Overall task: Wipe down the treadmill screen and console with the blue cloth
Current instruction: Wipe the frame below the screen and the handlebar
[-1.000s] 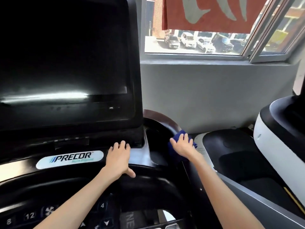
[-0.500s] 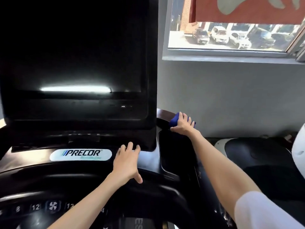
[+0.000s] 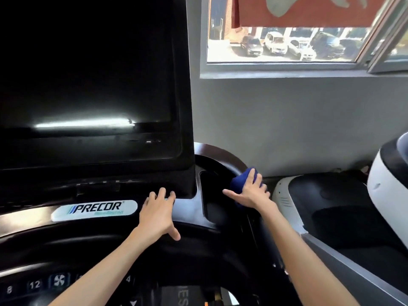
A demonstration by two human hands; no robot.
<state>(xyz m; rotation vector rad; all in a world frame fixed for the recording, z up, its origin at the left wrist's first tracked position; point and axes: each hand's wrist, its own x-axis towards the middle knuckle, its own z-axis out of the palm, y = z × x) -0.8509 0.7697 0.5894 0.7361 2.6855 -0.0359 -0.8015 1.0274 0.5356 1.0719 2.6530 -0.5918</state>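
Hands: left hand (image 3: 157,214) lies flat on the console (image 3: 192,206) below the screen (image 3: 88,74) corner; right hand (image 3: 249,193) presses the blue cloth (image 3: 241,178) on the console's curved right edge, thumb out | Room: narrow gap right of cloth, then a white machine (image 3: 379,186) | Writing: PRECOR label (image 3: 95,210); keys (image 3: 34,284) 8, 12, 4

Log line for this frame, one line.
step: wiping console | right hand: presses blue cloth on right rim | left hand: flat on console | screen: untouched
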